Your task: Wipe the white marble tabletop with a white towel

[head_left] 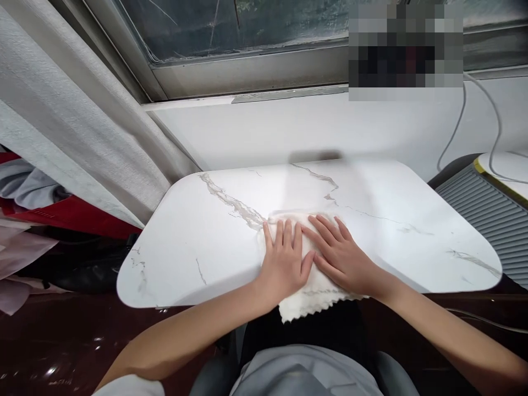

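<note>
A white cloth point(305, 308) with a scalloped edge lies on the white marble-patterned table point(173, 242), and its near edge hangs over the table's front. My left hand point(284, 261) rests flat on the cloth's left part, fingers stretched out and pointing away from me. On the right part of the cloth lies my right hand point(344, 256), palm down with its fingers extended toward the upper left. The two hands sit close together, their thumbs nearly meeting. Much of the cloth is hidden under them.
Behind the table stand a white wall point(247, 129) and a window frame point(256, 77). A pale curtain point(94, 110) hangs at the left, near a red item point(82, 214) with clothes. At the right is a ribbed grey unit point(487, 203) with a cable point(497, 121) above it.
</note>
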Available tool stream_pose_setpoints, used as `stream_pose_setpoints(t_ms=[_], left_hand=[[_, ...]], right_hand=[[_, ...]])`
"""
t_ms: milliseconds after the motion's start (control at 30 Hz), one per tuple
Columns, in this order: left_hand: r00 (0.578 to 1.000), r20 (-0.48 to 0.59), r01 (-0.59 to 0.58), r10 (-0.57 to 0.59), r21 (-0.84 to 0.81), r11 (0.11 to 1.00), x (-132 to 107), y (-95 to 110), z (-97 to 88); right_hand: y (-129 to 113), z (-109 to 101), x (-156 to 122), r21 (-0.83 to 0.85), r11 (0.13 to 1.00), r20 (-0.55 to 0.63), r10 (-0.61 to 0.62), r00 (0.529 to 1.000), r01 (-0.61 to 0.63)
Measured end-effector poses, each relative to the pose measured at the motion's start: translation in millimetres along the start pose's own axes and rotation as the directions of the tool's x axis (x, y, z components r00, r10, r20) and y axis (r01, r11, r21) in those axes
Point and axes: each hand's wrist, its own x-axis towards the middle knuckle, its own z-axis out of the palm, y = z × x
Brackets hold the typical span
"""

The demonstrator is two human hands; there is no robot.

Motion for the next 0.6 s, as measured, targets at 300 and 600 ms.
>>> stream_pose_setpoints(t_ms=[300, 600], left_hand=[[0.987, -0.052, -0.157, 0.152, -0.098, 0.983, 19.4, 55.4, 11.8], [0.994, -0.018, -0.107, 0.106, -0.121, 0.987, 91.9, 69.1, 29.4]], right_hand=[[35.6, -7.8, -53.9, 0.007, 0.982, 0.005, 0.190, 0.982, -0.191], [79.0, -5.8, -6.9, 0.009, 0.895, -0.159, 0.441, 0.883, -0.445]])
